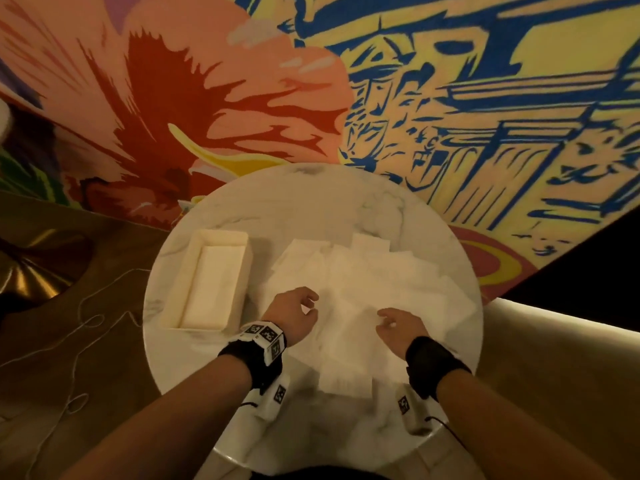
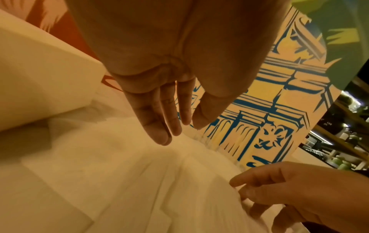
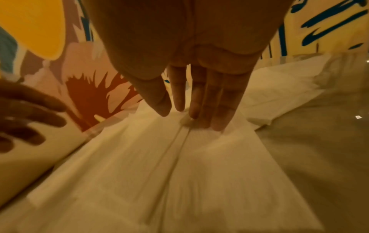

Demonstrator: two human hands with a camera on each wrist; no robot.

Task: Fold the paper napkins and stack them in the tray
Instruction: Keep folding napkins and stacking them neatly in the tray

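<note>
We hover our left hand (image 1: 296,315) with fingers relaxed, gripping nothing, over the napkin (image 1: 346,358) spread flat for folding; our right hand (image 1: 398,329) rests straight fingertips on its far edge, likely to lift it. Tray (image 1: 180,299) sits left, close for stacking

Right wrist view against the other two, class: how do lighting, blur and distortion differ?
Right wrist view: dim amber light, motion blur smears the white paper napkins, and the right hand is in shadow. Left wrist view: the same warm cast, sharper on the left hand, soft at the napkin edges. Head view: wide-angle bend curves the round marble table; napkins wash out pale beside the cream rectangular tray.
</note>
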